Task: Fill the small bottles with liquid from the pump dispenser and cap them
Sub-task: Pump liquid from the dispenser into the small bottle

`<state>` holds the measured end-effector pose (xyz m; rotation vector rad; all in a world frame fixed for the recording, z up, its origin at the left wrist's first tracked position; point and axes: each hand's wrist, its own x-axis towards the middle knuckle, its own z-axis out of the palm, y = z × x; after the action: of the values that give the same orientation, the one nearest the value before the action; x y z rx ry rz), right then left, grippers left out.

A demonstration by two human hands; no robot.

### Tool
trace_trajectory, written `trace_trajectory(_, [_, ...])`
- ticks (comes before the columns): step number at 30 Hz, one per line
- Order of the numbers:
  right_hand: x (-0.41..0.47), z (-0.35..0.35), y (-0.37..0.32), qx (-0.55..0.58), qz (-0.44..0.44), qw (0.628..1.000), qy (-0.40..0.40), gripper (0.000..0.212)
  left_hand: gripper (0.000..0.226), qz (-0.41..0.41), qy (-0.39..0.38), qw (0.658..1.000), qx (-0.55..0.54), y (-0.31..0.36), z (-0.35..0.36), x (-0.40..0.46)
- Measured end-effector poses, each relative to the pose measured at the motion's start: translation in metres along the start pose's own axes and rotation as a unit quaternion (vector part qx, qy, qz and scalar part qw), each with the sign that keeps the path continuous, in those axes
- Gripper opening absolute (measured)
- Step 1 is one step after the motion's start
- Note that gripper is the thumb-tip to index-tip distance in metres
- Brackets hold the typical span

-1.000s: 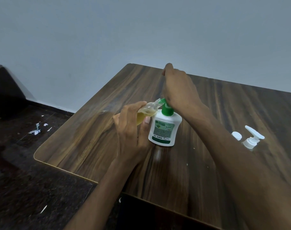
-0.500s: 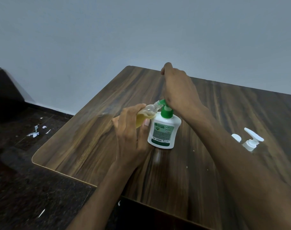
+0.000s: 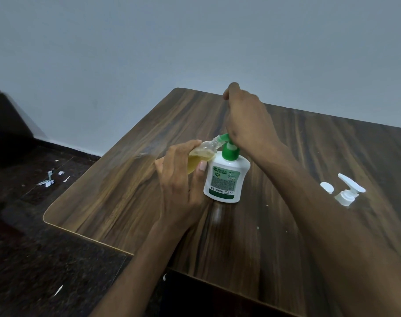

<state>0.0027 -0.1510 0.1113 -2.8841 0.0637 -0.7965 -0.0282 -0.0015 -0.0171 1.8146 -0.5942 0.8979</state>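
A white pump dispenser [image 3: 225, 179] with a green pump head [image 3: 229, 149] stands upright on the wooden table [image 3: 117, 195]. My right hand [image 3: 245, 120] rests on top of the pump head with its heel, and its fingers curl away from me. My left hand [image 3: 178, 184] grips a small clear bottle [image 3: 203, 154] partly filled with yellow liquid. The bottle is tilted, and its open mouth touches the green nozzle. My left hand hides the bottle's base.
A white pump top [image 3: 348, 193] and a small white cap [image 3: 327, 187] lie on the table to the right, past my right forearm. The table's left corner is rounded. Paper scraps [image 3: 47, 180] lie on the dark floor to the left. A grey wall stands behind.
Both hands, the small bottle and the dispenser keep the same arrangement. Only the view has shifted slightly.
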Motion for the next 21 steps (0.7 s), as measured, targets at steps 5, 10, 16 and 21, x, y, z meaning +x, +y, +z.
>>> trace_trajectory(5, [-0.0007, 0.0011, -0.0017, -0.002, 0.002, 1.000, -0.011, 0.042, 0.027, -0.001, 0.001, 1.000, 0.002, -0.0004, 0.0006, 0.0001])
trace_trajectory(10, [-0.0017, 0.0001, -0.0026, 0.003, 0.006, 1.000, -0.013, 0.039, 0.026, -0.002, 0.000, 1.000, -0.005, -0.0017, 0.0011, -0.0001])
trace_trajectory(16, [-0.0030, -0.0008, -0.0024, 0.005, 0.008, 1.000, -0.010, 0.039, 0.026, 0.003, -0.001, 1.000, -0.002, -0.0011, 0.0011, 0.0002])
trace_trajectory(21, [-0.0012, -0.0017, -0.0039, 0.010, 0.011, 1.000, 0.007, 0.041, 0.026, 0.003, -0.002, 1.000, 0.003, -0.0004, -0.0004, 0.0002])
